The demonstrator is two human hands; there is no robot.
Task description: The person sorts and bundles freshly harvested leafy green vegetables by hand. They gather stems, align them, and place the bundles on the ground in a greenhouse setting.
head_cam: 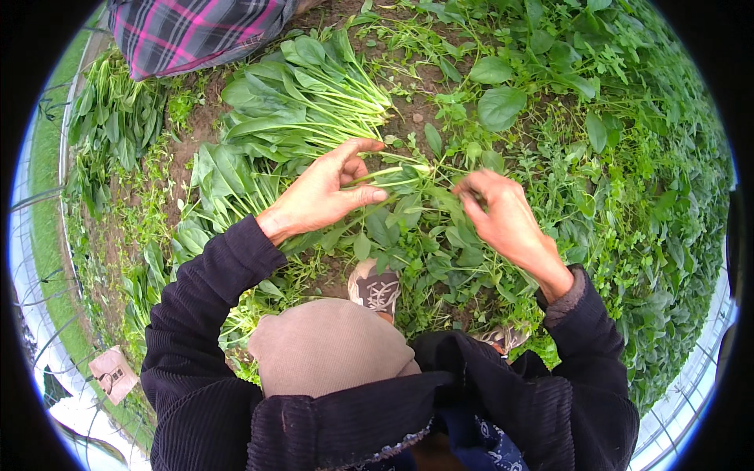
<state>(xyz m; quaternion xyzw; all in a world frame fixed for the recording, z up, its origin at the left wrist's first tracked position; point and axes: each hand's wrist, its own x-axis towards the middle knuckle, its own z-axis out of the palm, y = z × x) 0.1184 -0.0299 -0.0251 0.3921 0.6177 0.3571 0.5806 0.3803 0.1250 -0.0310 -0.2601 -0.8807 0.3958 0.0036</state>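
Observation:
My left hand point(330, 185) holds a leafy green plant, apparently spinach, by its pale green stems point(403, 175). The plant's root end points right, toward my right hand point(500, 212). Blur covers the right fingertips, which are bent together just beyond the root end; whether they pinch anything is unclear. Beyond my left hand, cut or pulled spinach point(306, 94) lies in a pile on the soil, stems to the right and leaves to the left. More spinach point(221, 176) lies left of my left wrist.
A heap of leafy greens point(115, 112) lies at far left, near plaid cloth point(200, 35). Dense growing plants and weeds point(624, 176) fill the right. My shoe point(375, 287) stands among weeds below my hands. A beige packet point(113, 374) sits near the grass strip point(50, 224).

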